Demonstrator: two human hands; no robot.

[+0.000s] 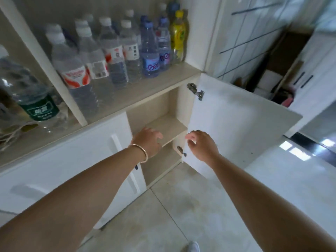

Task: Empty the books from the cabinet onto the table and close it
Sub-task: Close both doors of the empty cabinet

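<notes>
The low cabinet (179, 99) stands with its right white door (236, 128) swung wide open. Its inner shelf (167, 127) and the bottom compartment show no books. My left hand (148, 140), with a gold bangle at the wrist, reaches in front of the shelf's front edge, fingers relaxed and holding nothing. My right hand (202, 144) hovers near the hinged edge of the open door, close to the lower hinge (181, 150), fingers loosely curled around nothing. No book or table is in view.
Several water bottles (112, 57) and a yellow drink bottle (178, 35) stand on the open shelf above the cabinet. A closed white door (76, 160) lies left of the opening. Tiled floor (181, 206) spreads below; a shoe tip (190, 247) shows at the bottom.
</notes>
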